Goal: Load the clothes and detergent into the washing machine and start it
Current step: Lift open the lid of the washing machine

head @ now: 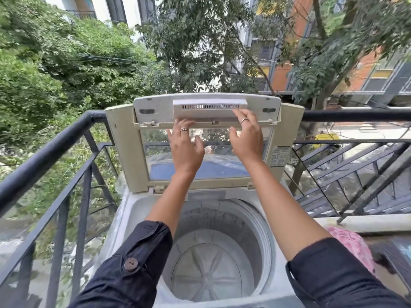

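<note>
Beige lid (155,112) upright; left hand (185,147), right hand (245,138) spread against it, gripping nothing; pink cloth (349,245) near right, right hand's side.

A black metal railing (44,157) bounds the balcony at left and rear, black metal stairs (355,174) descend at right, dense green trees (55,70) stand beyond, and an orange and grey building (364,72) rises behind them.

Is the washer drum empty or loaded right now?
Empty: the drum shows its bare pulsator, no clothes inside.
</note>
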Motion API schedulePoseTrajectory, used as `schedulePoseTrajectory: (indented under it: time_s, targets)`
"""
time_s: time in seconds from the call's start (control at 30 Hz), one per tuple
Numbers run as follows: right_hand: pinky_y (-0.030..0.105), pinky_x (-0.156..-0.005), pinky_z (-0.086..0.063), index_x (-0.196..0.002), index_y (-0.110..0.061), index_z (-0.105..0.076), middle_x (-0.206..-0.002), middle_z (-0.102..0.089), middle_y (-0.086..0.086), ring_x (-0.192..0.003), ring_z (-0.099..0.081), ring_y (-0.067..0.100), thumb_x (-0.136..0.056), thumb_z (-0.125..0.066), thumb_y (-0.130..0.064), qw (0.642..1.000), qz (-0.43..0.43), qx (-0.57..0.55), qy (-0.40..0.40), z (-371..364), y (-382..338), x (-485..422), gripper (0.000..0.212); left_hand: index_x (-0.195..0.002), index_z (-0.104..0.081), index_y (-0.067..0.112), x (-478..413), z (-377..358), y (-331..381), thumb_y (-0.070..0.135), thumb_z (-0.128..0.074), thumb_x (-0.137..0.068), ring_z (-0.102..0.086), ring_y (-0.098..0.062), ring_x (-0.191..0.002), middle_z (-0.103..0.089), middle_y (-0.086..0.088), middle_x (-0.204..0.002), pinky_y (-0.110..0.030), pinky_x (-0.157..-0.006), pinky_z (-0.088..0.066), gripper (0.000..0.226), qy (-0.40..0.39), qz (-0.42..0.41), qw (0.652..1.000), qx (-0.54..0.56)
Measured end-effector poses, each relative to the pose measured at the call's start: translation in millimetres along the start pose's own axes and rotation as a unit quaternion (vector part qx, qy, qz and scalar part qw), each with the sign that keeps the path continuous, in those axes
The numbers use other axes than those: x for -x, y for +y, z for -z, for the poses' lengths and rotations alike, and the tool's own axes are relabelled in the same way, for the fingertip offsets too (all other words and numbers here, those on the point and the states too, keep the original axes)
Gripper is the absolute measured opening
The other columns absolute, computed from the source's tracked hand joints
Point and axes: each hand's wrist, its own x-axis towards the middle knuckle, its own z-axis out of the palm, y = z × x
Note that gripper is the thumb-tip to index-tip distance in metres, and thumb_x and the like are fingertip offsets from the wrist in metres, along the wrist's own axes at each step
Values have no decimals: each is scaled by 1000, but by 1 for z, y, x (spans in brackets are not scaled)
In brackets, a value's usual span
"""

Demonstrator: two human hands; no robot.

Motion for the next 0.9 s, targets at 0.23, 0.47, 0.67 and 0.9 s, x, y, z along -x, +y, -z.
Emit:
schedulePoseTrajectory:
  time_s: [0.23,0.47,0.67,0.9]
  targets:
    - [22,-104,-37,-128,-11,-58,-140,-51,0,-124,-52,16,-86,-56,-8,999,-2,-31,-31,10,0,15,42,-122,-54,13,19,8,-3,18,-46,-81,-34,-26,-136,-45,-6,-139,-53,-114,-23,42,10,24,1000,6]
    - [27,-108,-35,-129,-16,-58,-147,-43,1,-133,-44,17,-87,-55,-10,997,-21,-34,-68,19,3,34,43,-129,-49,16,41,7,-3,12,-52,-86,-33,-23,-138,-42,-4,-143,-50,-116,-22,43,-4,44,999,14]
    - [24,-106,-33,-120,-13,-64,-141,-50,3,-131,-45,19,-85,-56,-7,994,-72,-24,-75,28,27,71,36,-129,-51,11,82,-4,-6,12,-50,-89,-44,-26,-129,-51,-10,-133,-41,-108,-33,40,-40,90,995,18]
    - [18,-97,-33,-108,-10,-69,-127,-59,8,-122,-53,22,-84,-57,-6,983,-143,-21,-109,39,68,128,27,-116,-61,7,134,-25,0,16,-44,-86,-61,-26,-108,-67,-7,-115,-41,-95,-45,36,-91,115,989,34]
